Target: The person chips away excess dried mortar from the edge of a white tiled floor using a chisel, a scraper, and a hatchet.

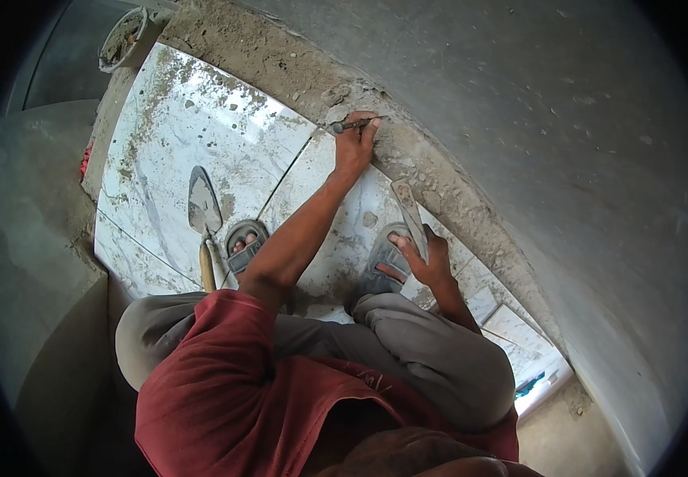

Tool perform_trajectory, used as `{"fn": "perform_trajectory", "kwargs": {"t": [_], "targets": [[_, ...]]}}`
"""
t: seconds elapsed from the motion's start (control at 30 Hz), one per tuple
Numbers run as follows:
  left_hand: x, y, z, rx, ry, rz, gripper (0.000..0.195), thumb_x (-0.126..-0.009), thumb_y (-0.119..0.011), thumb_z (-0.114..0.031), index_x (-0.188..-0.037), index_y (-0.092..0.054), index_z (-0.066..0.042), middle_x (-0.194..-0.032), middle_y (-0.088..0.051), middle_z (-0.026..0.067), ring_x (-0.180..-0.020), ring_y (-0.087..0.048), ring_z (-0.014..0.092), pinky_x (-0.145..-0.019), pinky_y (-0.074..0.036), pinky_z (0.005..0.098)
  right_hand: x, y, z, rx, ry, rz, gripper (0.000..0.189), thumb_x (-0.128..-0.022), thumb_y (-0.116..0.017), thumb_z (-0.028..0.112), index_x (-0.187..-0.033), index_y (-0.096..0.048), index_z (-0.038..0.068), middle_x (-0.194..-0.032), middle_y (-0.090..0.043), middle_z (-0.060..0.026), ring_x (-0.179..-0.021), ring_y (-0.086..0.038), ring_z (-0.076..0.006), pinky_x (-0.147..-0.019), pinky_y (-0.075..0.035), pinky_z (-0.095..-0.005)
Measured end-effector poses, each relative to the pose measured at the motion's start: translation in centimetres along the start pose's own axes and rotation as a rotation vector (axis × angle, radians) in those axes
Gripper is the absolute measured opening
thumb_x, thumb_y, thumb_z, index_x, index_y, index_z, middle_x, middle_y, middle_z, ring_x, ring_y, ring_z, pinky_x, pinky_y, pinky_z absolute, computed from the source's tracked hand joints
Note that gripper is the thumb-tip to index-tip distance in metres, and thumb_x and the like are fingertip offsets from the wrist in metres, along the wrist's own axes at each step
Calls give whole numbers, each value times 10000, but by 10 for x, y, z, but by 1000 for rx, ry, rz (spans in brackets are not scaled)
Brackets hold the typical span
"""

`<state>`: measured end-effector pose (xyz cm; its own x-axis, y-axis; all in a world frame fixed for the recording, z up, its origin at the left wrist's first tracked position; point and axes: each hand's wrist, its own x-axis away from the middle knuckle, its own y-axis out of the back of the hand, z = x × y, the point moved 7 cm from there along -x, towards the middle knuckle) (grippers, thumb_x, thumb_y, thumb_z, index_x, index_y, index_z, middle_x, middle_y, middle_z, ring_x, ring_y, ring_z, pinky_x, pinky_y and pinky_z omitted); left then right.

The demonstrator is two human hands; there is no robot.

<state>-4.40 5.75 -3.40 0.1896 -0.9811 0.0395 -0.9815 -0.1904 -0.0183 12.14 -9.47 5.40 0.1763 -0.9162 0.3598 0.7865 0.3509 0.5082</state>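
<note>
My left hand (353, 146) grips a thin dark metal rod, like a chisel or punch (354, 126), over the tile edge, its tip pointing towards the foot of the wall. In my right hand (433, 261) is a flat, pale, dusty bar (409, 208), tilted, with its far end near the rough mortar strip (421, 161). Both hands are above white marbled floor tiles (320, 197) strewn with grit. A pointed trowel with a wooden handle (203, 206) lies on the tiles to the left, mortar on its blade.
A bucket with rubble (141, 45) stands at the upper left. Along the right runs a smooth grey wall (528, 131). Tile pieces (511, 325) and a small blue-green item (530, 384) lie at the lower right. My sandalled feet are on the tiles between the trowel and the bar.
</note>
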Motion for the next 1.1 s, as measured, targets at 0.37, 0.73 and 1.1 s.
{"fn": "perform_trajectory", "kwargs": {"t": [0.37, 0.73, 1.1], "targets": [[3, -39, -22, -295, -306, 227, 134, -806, -547, -66, -933, -528, -29, -889, -590, 174, -766, -580, 344, -670, -469, 393, -1, 22, 10, 49, 8, -67, 295, -792, -625, 248, -899, -559, -18, -726, -588, -210, -665, -616, -328, -582, -473, -378], [4, -51, -31, -485, -348, 313, 198, -735, -499, 15, -923, -476, -45, -844, -554, 179, -801, -552, 381, -674, -448, 432, 13, 103, 81, 67, 344, -344, 291, -852, -572, 290, -894, -546, 3, -820, -589, -118, -654, -545, -213, -630, -458, -336], [15, -55, -21, -564, -275, 349, 280, -718, -482, 22, -986, -484, -59, -892, -546, 185, -863, -549, 377, -717, -460, 439, 18, 111, 132, -546, 736, -422, 170, -840, -507, 171, -741, -536, 36, -790, -551, -89, -612, -510, -186, -551, -421, -313]]}}
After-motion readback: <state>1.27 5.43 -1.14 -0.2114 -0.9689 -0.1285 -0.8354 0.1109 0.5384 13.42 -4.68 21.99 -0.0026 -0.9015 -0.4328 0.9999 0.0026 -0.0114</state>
